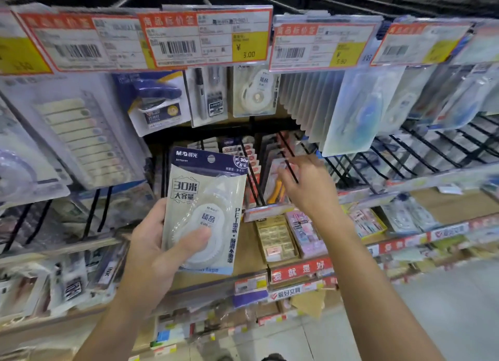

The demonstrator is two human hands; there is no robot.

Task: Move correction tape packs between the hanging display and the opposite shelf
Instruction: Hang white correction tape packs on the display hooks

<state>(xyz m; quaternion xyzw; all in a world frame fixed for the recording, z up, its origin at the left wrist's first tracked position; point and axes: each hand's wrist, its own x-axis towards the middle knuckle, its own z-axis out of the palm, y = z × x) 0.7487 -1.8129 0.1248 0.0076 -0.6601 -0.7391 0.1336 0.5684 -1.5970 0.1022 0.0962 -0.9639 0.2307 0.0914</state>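
Observation:
My left hand (159,250) grips a correction tape pack (205,195), a white dispenser on a card with a dark blue top, held upright in front of the shelves, thumb across the blister. A matching pack (255,93) hangs on a hook of the hanging display, below the 3.00 price tag (205,37). To its right hangs a dense row of clear packs (348,112) with blue dispensers. My right hand (307,187) is raised, fingers spread and blurred, touching nothing, in front of black wire hooks (289,158) below that row.
Price tags (321,45) run along the top rail. Other stationery packs (81,133) hang at left. Lower shelves (299,274) hold eraser boxes (278,239) and small packs. Grey floor (445,306) lies at lower right.

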